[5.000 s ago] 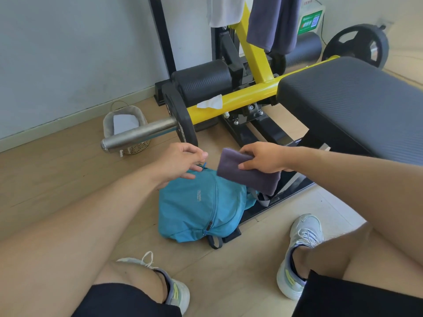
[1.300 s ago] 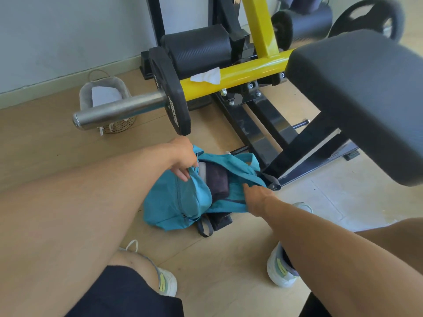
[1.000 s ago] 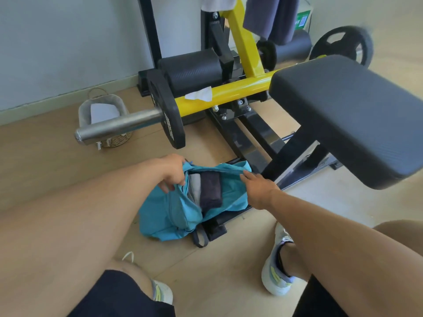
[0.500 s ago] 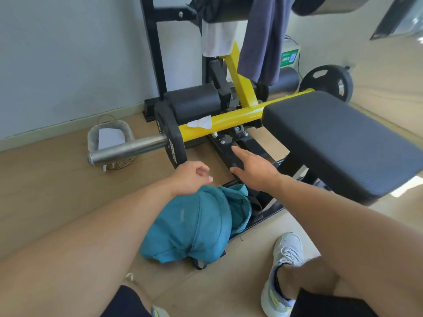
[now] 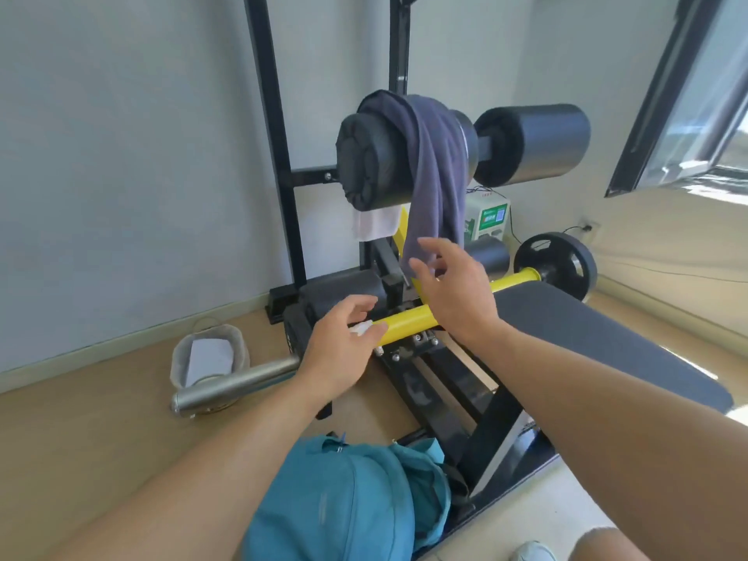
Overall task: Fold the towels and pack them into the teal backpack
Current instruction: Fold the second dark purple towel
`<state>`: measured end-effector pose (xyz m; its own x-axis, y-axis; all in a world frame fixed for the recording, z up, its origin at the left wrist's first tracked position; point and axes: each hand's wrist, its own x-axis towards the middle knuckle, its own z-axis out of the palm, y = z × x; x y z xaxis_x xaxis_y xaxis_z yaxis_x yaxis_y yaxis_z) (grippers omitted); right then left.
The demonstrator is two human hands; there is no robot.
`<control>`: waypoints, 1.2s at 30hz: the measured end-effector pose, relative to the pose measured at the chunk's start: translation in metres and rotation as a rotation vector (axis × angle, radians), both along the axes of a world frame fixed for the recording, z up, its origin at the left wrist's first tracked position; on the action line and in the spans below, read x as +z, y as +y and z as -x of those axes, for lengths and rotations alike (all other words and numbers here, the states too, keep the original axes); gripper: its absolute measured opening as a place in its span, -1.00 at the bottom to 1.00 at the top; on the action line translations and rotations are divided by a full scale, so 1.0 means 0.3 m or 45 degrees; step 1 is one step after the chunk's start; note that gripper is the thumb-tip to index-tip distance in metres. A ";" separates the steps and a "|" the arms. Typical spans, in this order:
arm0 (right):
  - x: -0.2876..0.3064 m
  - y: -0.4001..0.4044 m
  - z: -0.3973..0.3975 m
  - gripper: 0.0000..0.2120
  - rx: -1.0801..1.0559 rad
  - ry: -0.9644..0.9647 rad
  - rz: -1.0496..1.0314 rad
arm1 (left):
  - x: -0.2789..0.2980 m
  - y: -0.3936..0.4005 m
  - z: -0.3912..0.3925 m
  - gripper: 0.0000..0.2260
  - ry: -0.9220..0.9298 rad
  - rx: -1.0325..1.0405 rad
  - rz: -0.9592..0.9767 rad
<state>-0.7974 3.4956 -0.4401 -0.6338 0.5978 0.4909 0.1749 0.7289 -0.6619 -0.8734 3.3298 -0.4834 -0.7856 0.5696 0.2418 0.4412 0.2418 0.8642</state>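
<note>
Both hands reached up with open, empty grip, the right hand [image 5: 453, 291] just below the grey towel [image 5: 435, 172] draped over the roller pad [image 5: 372, 155], the left hand [image 5: 338, 346] lower, the teal backpack [image 5: 348, 504] on the floor

Bright daylight from the window [image 5: 688, 95] at right; sun patches on the floor [image 5: 668, 317]. Hands [image 5: 457, 293] slightly motion-blurred. Wide-angle bending at edges.

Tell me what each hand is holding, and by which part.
Nothing is held. The right hand reaches, fingers open, toward the hanging dark towel; the left hand is open and empty.
</note>
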 end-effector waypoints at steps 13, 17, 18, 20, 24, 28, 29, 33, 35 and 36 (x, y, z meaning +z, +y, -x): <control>0.361 0.164 0.187 -0.49 -0.170 -0.029 0.305 | 0.488 0.250 0.063 -0.59 0.273 -0.091 0.037; 0.370 0.197 0.193 -0.84 -0.187 0.051 0.265 | 0.518 0.282 0.081 -0.45 0.406 -0.072 0.185; 0.378 0.201 0.191 -0.88 -0.190 0.138 0.259 | 0.527 0.285 0.087 -0.40 0.479 -0.056 0.242; 0.409 0.206 0.179 -0.92 -0.179 0.355 0.276 | 0.546 0.292 0.107 -0.33 0.646 -0.030 0.364; 0.516 0.215 0.157 -0.91 -0.129 0.536 0.392 | 0.573 0.341 0.160 -0.30 0.940 0.001 0.578; 0.584 0.183 0.131 -0.89 -0.058 0.436 0.361 | 0.607 0.428 0.192 -0.28 1.142 0.001 0.749; 0.590 0.169 0.124 -0.89 -0.046 0.448 0.340 | 0.618 0.447 0.206 -0.28 1.144 0.007 0.812; 0.543 0.067 0.078 -0.95 0.016 0.736 0.214 | 0.629 0.504 0.304 -0.36 1.137 0.038 0.907; 0.472 -0.010 0.021 -0.96 0.030 0.978 0.089 | 0.615 0.503 0.323 -0.43 1.222 0.055 0.836; 0.424 -0.038 -0.006 -0.94 0.024 1.069 0.017 | 0.614 0.505 0.325 -0.50 1.262 0.055 0.824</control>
